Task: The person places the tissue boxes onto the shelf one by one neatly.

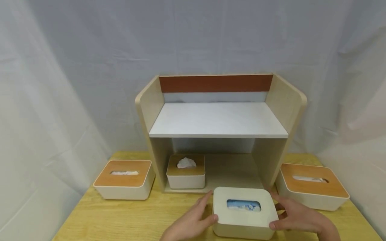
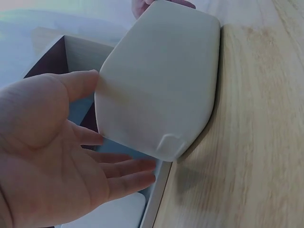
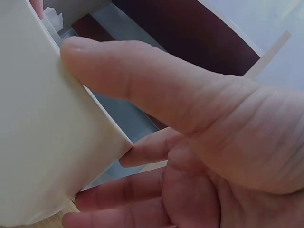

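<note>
A cream tissue box (image 1: pixel 223 216) with a cream lid stands on the table in front of the shelf. Blue packaging and white tissue (image 1: pixel 243 205) show through its slot. My left hand (image 1: pixel 190 219) holds the box's left end, thumb at the near corner and forefinger at the far one. At the right end my right hand (image 1: pixel 297 214) holds it the same way. The left wrist view shows the box's plain side (image 2: pixel 161 76), with the lower fingers spread out beside it. In the right wrist view, the thumb lies on the lid's rim above the box wall (image 3: pixel 42 118).
Behind the box stands a two-level shelf (image 1: pixel 218 118). A wood-topped tissue box (image 1: pixel 186 180) sits inside its lower level at the left. Other wood-topped tissue boxes flank the shelf, one on the left (image 1: pixel 123 192) and one on the right (image 1: pixel 316 199). Pale sheeting (image 1: pixel 217 36) hangs around the table.
</note>
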`<state>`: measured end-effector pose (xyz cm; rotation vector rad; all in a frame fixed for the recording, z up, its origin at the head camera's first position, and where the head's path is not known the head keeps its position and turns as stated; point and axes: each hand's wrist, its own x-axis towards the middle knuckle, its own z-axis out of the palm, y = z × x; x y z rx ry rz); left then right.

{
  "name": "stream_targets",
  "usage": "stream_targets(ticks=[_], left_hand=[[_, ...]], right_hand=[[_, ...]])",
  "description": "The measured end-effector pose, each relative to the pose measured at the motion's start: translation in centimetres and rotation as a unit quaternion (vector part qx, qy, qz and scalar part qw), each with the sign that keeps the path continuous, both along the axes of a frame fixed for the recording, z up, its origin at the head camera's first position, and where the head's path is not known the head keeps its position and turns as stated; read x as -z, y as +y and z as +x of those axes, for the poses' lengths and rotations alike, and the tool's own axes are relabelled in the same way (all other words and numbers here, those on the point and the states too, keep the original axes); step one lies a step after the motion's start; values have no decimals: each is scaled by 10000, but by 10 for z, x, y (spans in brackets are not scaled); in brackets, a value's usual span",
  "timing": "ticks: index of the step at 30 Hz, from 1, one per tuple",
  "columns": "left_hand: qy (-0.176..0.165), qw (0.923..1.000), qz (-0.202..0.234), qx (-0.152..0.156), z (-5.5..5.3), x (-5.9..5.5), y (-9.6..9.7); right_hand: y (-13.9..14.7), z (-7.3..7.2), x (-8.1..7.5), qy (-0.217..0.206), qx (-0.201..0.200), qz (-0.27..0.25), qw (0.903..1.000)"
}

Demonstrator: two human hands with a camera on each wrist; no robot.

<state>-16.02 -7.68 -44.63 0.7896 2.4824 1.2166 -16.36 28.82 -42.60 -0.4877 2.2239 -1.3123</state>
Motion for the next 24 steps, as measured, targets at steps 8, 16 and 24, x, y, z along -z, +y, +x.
stream_targets(ticks=[8,16,24], left_hand=[[-467,9978,366,286,-3,4,2],[-812,9953,409,319,-4,7,6],[-804,9940,579,463,-7,12,7]], right_hand=[[5,1,3,-117,-94,-301,9994],[5,2,7,-489,17,-384,9981],[4,-3,14,-478,-171,-468,9976]])
